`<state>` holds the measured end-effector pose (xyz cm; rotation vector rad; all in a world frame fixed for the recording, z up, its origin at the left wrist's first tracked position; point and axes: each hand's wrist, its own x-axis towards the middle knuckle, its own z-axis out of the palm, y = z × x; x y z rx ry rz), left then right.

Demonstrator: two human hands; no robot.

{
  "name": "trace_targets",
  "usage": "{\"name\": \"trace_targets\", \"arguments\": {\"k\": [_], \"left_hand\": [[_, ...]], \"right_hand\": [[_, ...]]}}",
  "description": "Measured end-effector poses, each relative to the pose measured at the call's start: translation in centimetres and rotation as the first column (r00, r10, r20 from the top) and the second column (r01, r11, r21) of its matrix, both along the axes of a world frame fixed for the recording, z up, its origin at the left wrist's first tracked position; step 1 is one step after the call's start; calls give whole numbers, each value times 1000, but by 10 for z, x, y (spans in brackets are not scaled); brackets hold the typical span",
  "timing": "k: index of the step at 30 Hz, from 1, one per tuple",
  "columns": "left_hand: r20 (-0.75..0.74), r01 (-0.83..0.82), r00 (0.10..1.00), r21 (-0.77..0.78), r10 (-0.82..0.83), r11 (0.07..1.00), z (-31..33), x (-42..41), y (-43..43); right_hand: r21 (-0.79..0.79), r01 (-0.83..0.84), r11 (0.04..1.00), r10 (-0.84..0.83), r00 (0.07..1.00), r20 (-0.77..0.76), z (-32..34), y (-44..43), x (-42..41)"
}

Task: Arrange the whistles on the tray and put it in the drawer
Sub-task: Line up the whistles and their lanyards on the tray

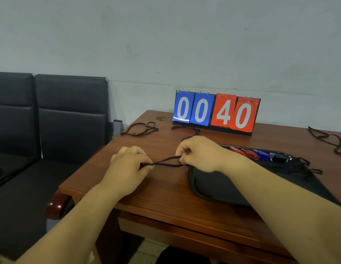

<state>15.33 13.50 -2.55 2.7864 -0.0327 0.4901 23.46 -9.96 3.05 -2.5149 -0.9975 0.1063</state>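
Both hands' fingers (146,164) pinch lanyard (165,162) | tray (204,187) beside

Red, blue whistles (249,153) (corded) on black tray (209,184).

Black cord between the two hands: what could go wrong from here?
The black cord is pinched taut between the left hand and the right hand; it may knot or slip. Loose cords trail over the black tray rim and could snag when it goes into the drawer.
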Motion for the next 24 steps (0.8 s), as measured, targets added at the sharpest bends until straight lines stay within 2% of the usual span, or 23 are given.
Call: {"name": "trace_targets", "arguments": {"k": [4, 8, 12, 14, 17, 21, 24], "left_hand": [[-11, 52, 998, -179, -55, 982, 9, -5, -5], [-25, 73, 995, -444, -94, 893, 24, -13, -17], [-21, 82, 994, -487, -105, 869, 30, -16, -27], [-29, 87, 992, -540, -121, 837, 31, -18, -31], [-38, 93, 987, -649, -154, 755, 34, -21, -33], [-80, 72, 982, -678, -171, 732, 35, -25, -29], [-165, 11, 980, -519, -113, 855, 29, -23, -26]], "right_hand": [[47, 3, 999, -2, 999, -32, 2, -8, 1], [99, 30, 995, -19, 994, -111, 7, -14, 4], [114, 72, 991, -55, 987, -151, 5, -20, 6], [71, 70, 995, -56, 982, -183, -2, -22, 2], [-34, 46, 998, -49, 994, -102, -19, -21, -6], [-82, 50, 995, -52, 998, -20, -22, -18, -11], [-53, 78, 996, -83, 992, -100, -23, -19, -13]]}}
